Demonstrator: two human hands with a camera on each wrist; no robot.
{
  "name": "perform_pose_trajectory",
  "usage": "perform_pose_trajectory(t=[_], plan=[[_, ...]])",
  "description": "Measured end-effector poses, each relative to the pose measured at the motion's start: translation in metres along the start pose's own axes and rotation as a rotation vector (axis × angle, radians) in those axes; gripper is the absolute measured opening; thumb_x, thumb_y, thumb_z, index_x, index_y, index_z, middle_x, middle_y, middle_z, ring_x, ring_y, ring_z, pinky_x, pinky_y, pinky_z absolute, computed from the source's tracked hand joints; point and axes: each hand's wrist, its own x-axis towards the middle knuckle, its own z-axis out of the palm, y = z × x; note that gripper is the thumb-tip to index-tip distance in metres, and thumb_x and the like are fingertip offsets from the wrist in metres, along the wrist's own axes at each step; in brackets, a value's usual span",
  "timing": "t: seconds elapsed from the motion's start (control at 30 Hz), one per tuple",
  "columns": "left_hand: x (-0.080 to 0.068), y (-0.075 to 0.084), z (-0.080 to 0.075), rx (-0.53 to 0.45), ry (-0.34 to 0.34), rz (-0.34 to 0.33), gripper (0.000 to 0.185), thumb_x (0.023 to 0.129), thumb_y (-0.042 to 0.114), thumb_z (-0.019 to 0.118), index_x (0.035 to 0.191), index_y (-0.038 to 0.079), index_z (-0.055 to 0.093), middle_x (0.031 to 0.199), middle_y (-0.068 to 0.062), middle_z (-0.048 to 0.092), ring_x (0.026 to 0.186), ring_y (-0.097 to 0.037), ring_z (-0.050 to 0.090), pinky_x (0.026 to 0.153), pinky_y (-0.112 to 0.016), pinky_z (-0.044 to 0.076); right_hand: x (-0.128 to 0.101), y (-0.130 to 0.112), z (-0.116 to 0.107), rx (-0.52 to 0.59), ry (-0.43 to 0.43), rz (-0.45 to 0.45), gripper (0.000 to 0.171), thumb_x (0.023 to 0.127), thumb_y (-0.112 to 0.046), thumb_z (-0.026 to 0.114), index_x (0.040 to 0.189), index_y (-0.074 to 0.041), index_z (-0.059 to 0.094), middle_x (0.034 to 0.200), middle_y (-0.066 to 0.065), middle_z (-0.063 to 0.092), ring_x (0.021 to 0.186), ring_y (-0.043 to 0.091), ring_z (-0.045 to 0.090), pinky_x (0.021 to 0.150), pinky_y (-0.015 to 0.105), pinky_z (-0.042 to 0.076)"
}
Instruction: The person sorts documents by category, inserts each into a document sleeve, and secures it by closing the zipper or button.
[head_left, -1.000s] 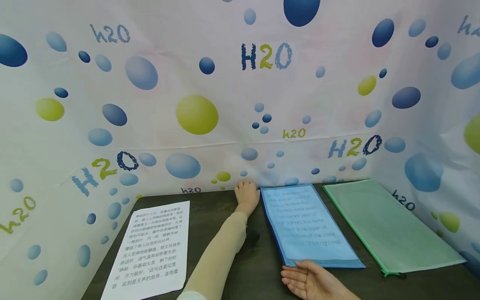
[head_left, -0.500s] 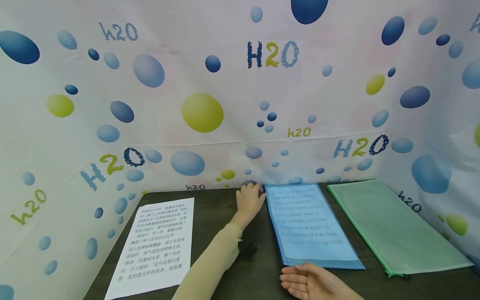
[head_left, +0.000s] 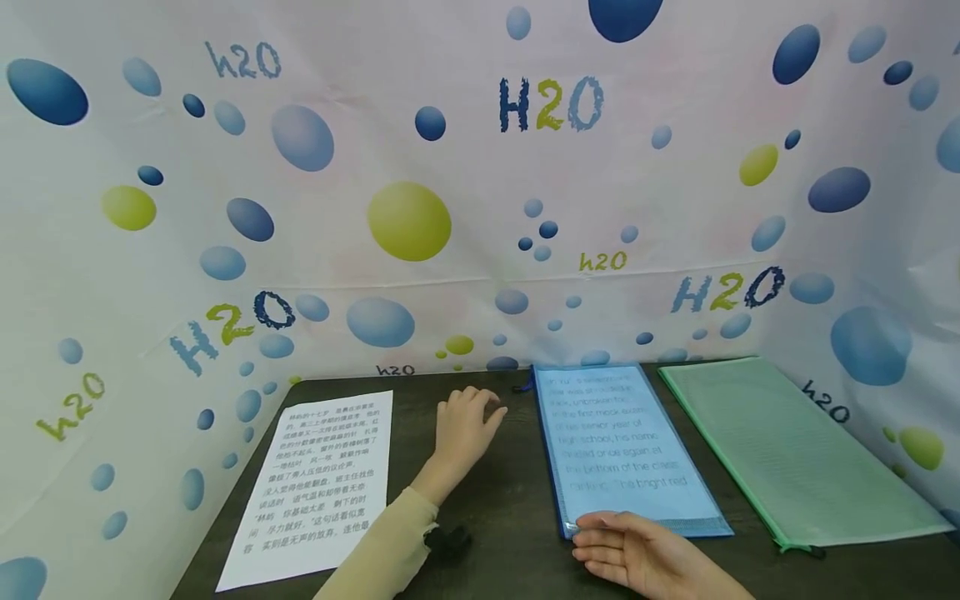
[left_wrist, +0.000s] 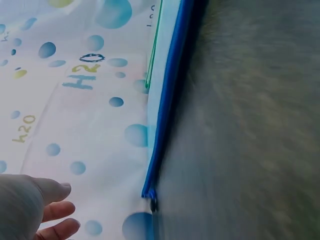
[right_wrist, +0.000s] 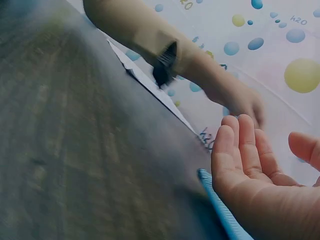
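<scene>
Blue mesh zip pouch (head_left: 626, 446) lies flat on the dark bench (head_left: 495, 517), between a printed white sheet (head_left: 318, 483) to its left and a green pouch (head_left: 787, 450) to its right, a page of text showing through its face. A second ago the left hand (head_left: 461, 425) was at the pouch's far left corner by the zipper pull (left_wrist: 152, 204); it has since drawn back toward the person and now hovers over bare bench, fingers loosely curled and holding nothing. The right hand (head_left: 637, 554) rests with relaxed, straight fingers at the pouch's near edge, much as before. Judging by the retreat from the pull, the work on the zipper looks finished or paused.
</scene>
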Motion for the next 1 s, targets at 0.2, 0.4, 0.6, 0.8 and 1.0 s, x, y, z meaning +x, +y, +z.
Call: perform_pose_trajectory(t=[0.2, 0.4, 0.6, 0.8, 1.0], plan=[[-0.023, -0.019, -0.019, 0.035, 0.097, 0.039, 0.016, 0.085, 0.035, 0.075, 0.093, 0.021, 0.072, 0.088, 0.004, 0.068, 0.08, -0.019, 0.058, 0.069, -0.035, 0.041, -0.008, -0.018, 0.006, -0.097, 0.045, -0.06, 0.05, 0.109, -0.021, 0.013, 0.129, -0.012, 0.058, 0.127, 0.003, 0.065, 0.125, 0.018, 0.057, 0.113, 0.032, 0.038], [-0.042, -0.041, -0.038, 0.103, 0.202, 0.073, 0.016, 0.084, 0.032, 0.076, 0.093, 0.018, 0.073, 0.084, 0.002, 0.068, 0.071, -0.016, 0.056, 0.062, -0.03, 0.039, -0.023, -0.037, 0.011, -0.218, 0.106, -0.124, 0.049, 0.108, -0.018, 0.015, 0.128, -0.01, 0.059, 0.124, 0.003, 0.065, 0.12, 0.017, 0.059, 0.11, 0.033, 0.041], [-0.059, -0.066, -0.058, 0.14, 0.273, 0.067, 0.018, 0.083, 0.028, 0.077, 0.094, 0.013, 0.073, 0.083, -0.002, 0.068, 0.067, -0.02, 0.056, 0.058, -0.031, 0.037, -0.043, -0.055, 0.015, -0.388, 0.21, -0.173, 0.046, 0.109, -0.018, 0.018, 0.128, -0.013, 0.06, 0.123, 0.0, 0.067, 0.118, 0.014, 0.061, 0.106, 0.032, 0.045], [-0.075, -0.09, -0.078, 0.165, 0.302, -0.016, 0.02, 0.081, 0.024, 0.078, 0.094, 0.01, 0.072, 0.089, -0.008, 0.069, 0.075, -0.029, 0.059, 0.059, -0.039, 0.04, -0.062, -0.064, 0.013, -0.648, 0.328, -0.257, 0.042, 0.109, -0.015, 0.023, 0.128, -0.017, 0.06, 0.122, -0.005, 0.067, 0.115, 0.012, 0.063, 0.1, 0.027, 0.049], [-0.084, -0.12, -0.094, 0.219, 0.298, -0.098, 0.027, 0.08, 0.022, 0.078, 0.1, 0.005, 0.071, 0.097, -0.016, 0.067, 0.086, -0.036, 0.06, 0.065, -0.046, 0.04, -0.077, -0.07, 0.01, -1.022, 0.675, -0.304, 0.031, 0.108, -0.02, 0.033, 0.127, -0.016, 0.057, 0.113, -0.015, 0.066, 0.106, 0.005, 0.064, 0.089, 0.024, 0.053]])
